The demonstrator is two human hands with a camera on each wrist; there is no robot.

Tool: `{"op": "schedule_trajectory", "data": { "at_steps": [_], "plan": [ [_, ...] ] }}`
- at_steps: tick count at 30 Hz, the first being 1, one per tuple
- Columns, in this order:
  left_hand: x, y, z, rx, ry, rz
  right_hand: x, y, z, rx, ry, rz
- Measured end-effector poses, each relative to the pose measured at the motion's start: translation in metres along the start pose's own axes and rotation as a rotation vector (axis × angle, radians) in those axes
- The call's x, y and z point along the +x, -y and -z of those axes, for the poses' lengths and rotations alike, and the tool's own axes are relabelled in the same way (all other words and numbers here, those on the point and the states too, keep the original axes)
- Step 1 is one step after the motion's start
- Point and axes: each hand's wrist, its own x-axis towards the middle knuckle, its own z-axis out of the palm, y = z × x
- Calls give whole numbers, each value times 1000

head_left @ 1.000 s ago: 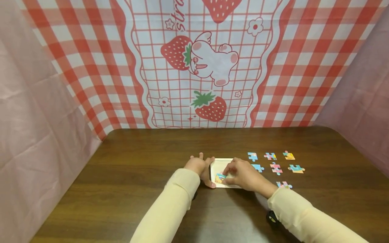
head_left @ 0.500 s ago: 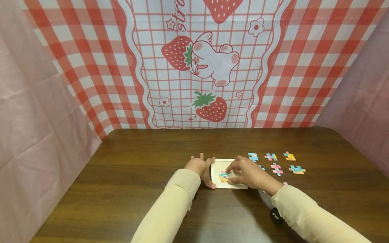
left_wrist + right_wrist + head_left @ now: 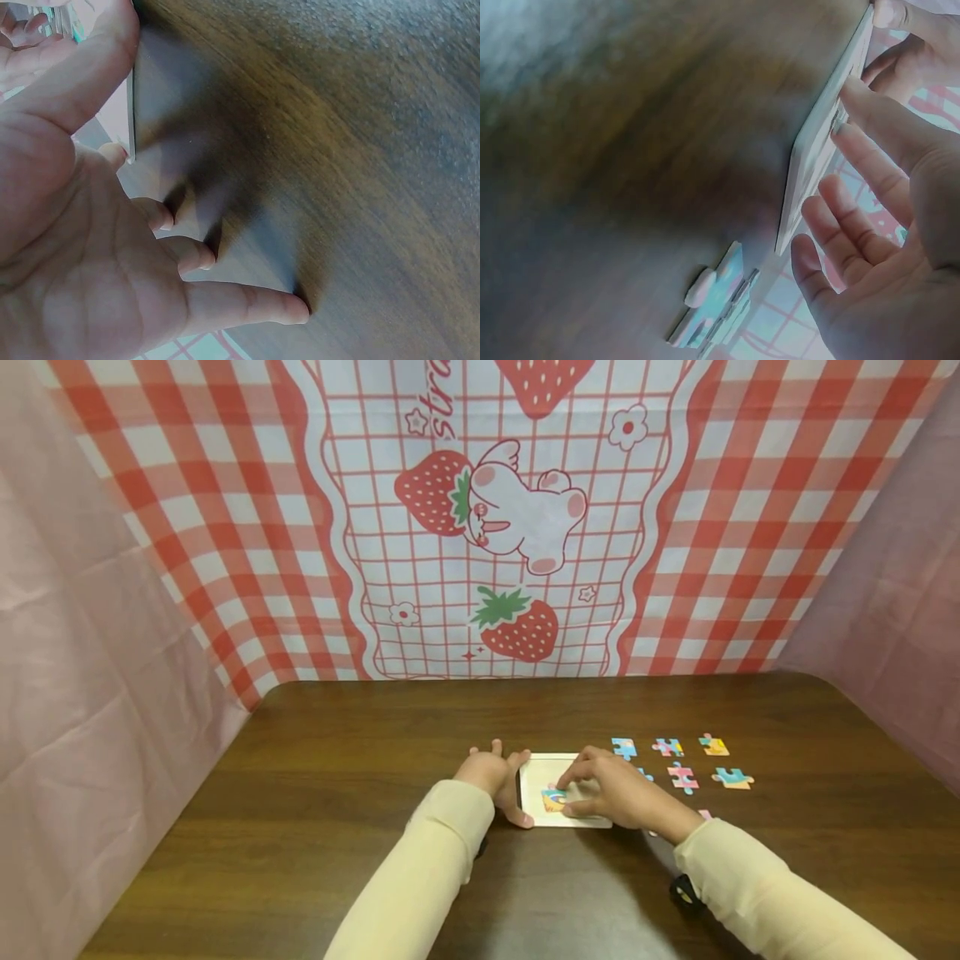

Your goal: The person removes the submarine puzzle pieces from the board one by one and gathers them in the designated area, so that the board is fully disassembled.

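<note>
A shallow pale tray (image 3: 542,768) lies on the table, with a jigsaw piece (image 3: 553,802) in yellow, blue and pink inside it. My left hand (image 3: 489,775) holds the tray's left end, thumb at the front corner and forefinger at the back corner. Its other fingers (image 3: 244,304) are spread, their tips down on the wood. My right hand (image 3: 617,791) reaches in from the right and pinches the jigsaw piece at its right side between thumb and forefinger. In the right wrist view the remaining fingers (image 3: 832,225) hang loosely beside the tray's edge.
Several loose jigsaw pieces (image 3: 682,777) lie in rough rows right of the tray, some partly behind my right hand and forearm. The brown wooden table (image 3: 360,735) ends at a red-and-white checked cloth (image 3: 225,527) hanging behind, with pink drapes (image 3: 90,652) at both sides.
The jigsaw piece has shifted slightly right within the tray, the right hand moving along with it. Over the last half second it has hardly moved. The left hand stays at the tray's left end.
</note>
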Motion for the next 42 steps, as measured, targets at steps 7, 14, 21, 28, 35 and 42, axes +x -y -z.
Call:
{"op": "schedule_trajectory", "data": {
  "at_steps": [7,14,21,28,35,42],
  "plan": [
    [-1,-5,0,14,7,-10,-8,-5,7,49,-14,-45],
    [1,-6,1,23,15,-16,-17,-9,15,34,-47,-29],
    [4,-4,1,24,24,-20,-27,-16,24,6,-56,-33],
    [5,0,0,31,37,-20,-40,-24,37,3,-66,-90],
    [4,0,0,3,52,-4,-56,-33,50,2,-84,-117],
    [4,0,0,-15,59,5,-70,-44,63,13,-90,-158]
  ]
}}
